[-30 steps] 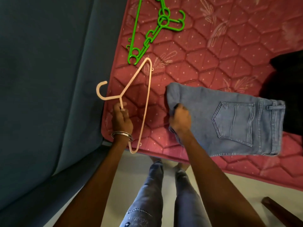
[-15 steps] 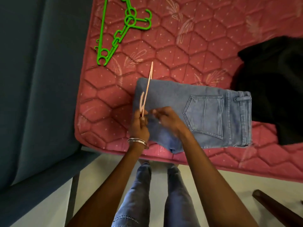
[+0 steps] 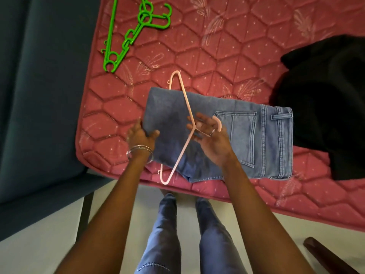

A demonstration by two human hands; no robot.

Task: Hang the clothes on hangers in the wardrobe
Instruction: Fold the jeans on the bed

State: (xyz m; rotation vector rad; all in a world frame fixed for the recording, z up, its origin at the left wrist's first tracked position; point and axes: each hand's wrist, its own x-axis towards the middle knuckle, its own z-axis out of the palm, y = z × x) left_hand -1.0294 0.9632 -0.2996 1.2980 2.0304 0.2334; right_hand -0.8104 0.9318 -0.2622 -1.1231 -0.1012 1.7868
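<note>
Jeans (image 3: 217,133), folded, lie mid-frame on the red mattress (image 3: 227,56), long axis running left to right, waistband toward the right, folded end toward the left. The pink hanger (image 3: 183,123) crosses them almost at right angles, its tips poking out past the jeans' upper and lower edges and its hook pointing right. The right hand (image 3: 209,135) holds the hanger at the neck, fingers loosely curled around it. The left hand (image 3: 141,135) pinches the folded end just left of the hanger, so it seems the nearer one for feeding denim over the bar. Green hangers (image 3: 136,30) sit at upper left, a black garment (image 3: 325,103) at right.
</note>
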